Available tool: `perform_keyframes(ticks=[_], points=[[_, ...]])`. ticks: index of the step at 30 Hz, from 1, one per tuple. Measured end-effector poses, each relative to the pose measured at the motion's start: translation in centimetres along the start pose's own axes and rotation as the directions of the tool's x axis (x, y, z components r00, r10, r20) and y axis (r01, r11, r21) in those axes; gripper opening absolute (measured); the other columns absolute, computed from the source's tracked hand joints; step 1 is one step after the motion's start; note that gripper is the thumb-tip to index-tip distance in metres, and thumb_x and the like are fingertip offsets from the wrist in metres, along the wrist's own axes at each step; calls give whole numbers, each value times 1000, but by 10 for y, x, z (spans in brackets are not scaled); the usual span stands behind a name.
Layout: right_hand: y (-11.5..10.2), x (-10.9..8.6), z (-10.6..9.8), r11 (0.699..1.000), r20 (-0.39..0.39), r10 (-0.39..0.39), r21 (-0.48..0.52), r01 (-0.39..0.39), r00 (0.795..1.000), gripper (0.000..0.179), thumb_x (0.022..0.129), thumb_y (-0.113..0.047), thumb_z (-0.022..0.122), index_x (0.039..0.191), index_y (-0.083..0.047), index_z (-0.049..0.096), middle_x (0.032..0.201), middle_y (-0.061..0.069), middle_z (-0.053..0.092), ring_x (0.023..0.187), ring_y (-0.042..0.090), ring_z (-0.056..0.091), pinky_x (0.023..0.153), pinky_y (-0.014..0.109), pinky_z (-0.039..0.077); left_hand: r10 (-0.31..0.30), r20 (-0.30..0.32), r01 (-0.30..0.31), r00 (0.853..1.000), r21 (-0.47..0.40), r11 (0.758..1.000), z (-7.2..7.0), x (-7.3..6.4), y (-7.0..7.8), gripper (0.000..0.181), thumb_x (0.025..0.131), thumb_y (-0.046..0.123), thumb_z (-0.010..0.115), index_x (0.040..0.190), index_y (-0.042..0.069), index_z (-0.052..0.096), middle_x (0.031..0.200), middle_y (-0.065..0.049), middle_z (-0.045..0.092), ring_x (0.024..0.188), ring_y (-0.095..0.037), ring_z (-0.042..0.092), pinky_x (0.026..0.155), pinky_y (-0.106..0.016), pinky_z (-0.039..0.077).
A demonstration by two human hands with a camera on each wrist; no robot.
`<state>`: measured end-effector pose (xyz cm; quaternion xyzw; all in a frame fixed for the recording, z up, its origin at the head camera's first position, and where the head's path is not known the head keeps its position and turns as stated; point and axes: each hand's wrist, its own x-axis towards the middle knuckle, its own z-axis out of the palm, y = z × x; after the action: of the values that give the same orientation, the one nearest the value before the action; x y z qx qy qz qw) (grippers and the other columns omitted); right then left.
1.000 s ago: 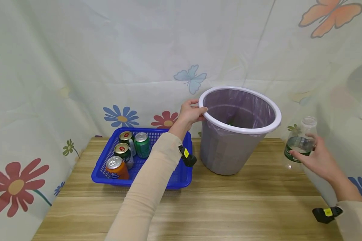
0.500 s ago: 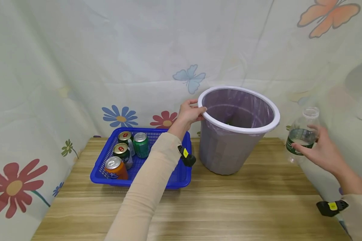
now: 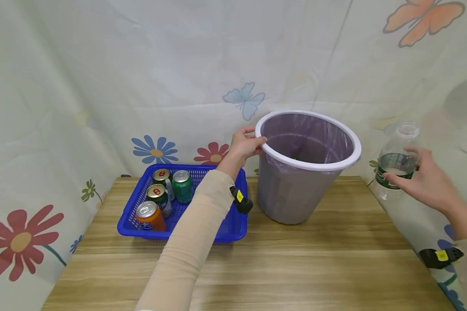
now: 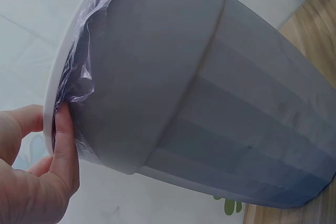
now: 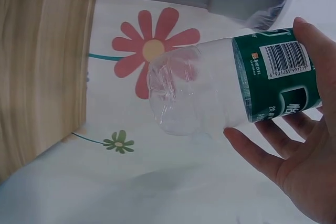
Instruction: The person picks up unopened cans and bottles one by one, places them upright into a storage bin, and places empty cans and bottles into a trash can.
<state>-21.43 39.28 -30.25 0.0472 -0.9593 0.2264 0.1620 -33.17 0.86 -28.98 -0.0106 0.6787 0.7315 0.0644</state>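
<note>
My left hand (image 3: 246,147) pinches the white rim (image 4: 55,72) of a grey trash can (image 3: 292,194), thumb on one side and fingers under the edge. The can leans to the right and is lined with a thin purple plastic bag (image 3: 331,134); something small and green shows deep inside. At the far right, my right hand (image 3: 432,179) grips a clear plastic bottle (image 3: 391,192) with a green label (image 5: 278,77), round its middle. In the right wrist view the bottle (image 5: 194,90) has no liquid showing and hangs off the table's side.
A blue plastic basket (image 3: 222,237) stands left of the can, partly behind my left arm. In it are several drink cans, among them an orange can (image 3: 151,218) and a green can (image 3: 183,188). A flowered curtain (image 3: 202,65) surrounds the wooden table (image 3: 295,276).
My right hand has lifted the bottle and carried it a little to the right. The left hand keeps its hold on the rim, and the trash can has stayed where it was.
</note>
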Motion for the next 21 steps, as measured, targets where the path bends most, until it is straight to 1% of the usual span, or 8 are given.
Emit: perform_keyframes(ticks=[6,12,16,21], points=[[-7,7,-11,999,14,3,-35,-3,1000,89,83,-30,66,141,5,9,120,44,29,91,56,40,57,61,40,4,1,-4,1000,2,1000,0,0,0,51,83,7,67,129,10,44,108,-12,59,72,-17,65,68,-26,56],[-14,13,-17,998,4,-9,-65,9,1000,88,82,-30,67,140,6,12,116,42,32,89,56,42,54,58,41,0,2,0,1000,0,1000,0,0,0,51,83,7,67,129,10,44,108,-12,60,72,-17,66,68,-26,56],[-17,19,-22,998,14,-14,-68,15,1000,87,82,-30,66,139,7,12,115,43,32,89,57,42,54,58,42,-2,-1,2,1000,-1,1000,0,0,0,52,83,7,67,129,10,44,108,-12,59,72,-17,66,68,-26,56],[-21,24,-28,997,21,-31,-64,32,999,87,83,-28,66,140,7,10,118,44,30,92,57,39,61,65,39,-3,0,3,1000,-2,1000,0,-1,1,53,82,7,67,130,10,44,108,-12,60,73,-17,66,68,-26,56]])
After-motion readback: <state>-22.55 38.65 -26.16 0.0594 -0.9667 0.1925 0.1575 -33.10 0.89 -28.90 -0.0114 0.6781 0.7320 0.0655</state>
